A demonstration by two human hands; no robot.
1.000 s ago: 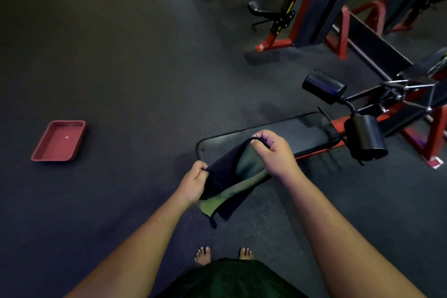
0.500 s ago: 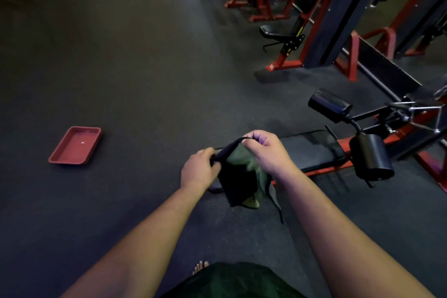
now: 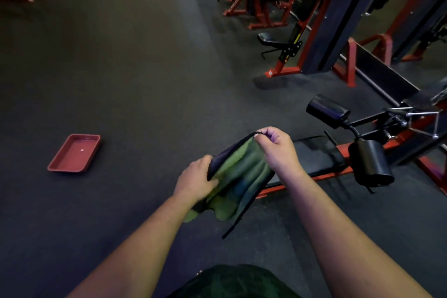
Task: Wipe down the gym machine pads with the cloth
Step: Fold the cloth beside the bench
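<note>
Two hands on the cloth [image 3: 238, 176], held in the air just before the bench pad [image 3: 316, 155]; left hand [image 3: 196, 180] clamped on the lower edge, right hand [image 3: 278, 150] pinching the top corner; spread wider than a moment before, green side up; wiping not yet begun.

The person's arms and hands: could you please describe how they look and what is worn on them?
Both forearms are bare to the frame's bottom edge: no sleeves, gloves, watch or wristband show. The left hand and right hand carry no visible rings.
</note>
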